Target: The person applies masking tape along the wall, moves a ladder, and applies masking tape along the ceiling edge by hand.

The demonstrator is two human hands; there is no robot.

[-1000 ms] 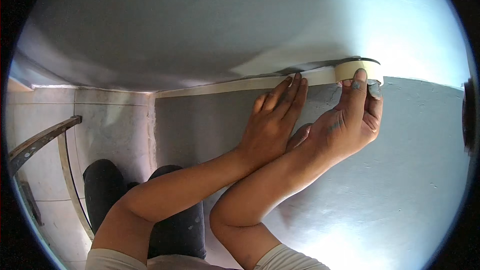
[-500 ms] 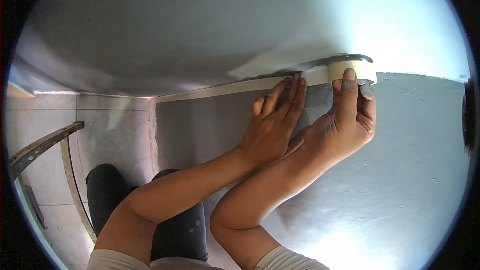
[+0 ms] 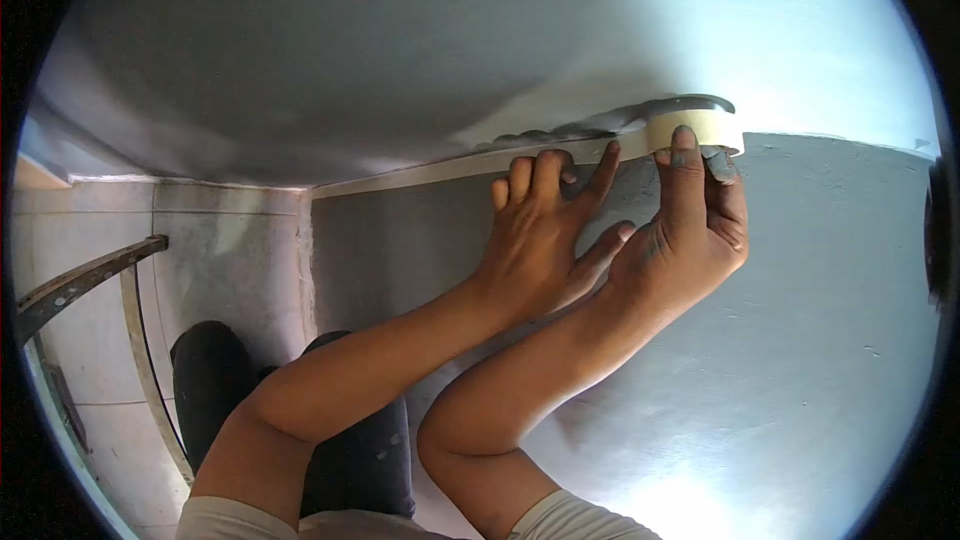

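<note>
Pale-yellow tape wound in a round roll (image 3: 718,126) sits pinched between thumb and fingers of the right hand (image 3: 685,230), at two o'clock from the left hand (image 3: 535,240). Its flat cream strip (image 3: 430,173) runs lengthwise toward nine o'clock, the left index fingertip resting there, the other fingers loosely bent, gripping nothing.
</note>
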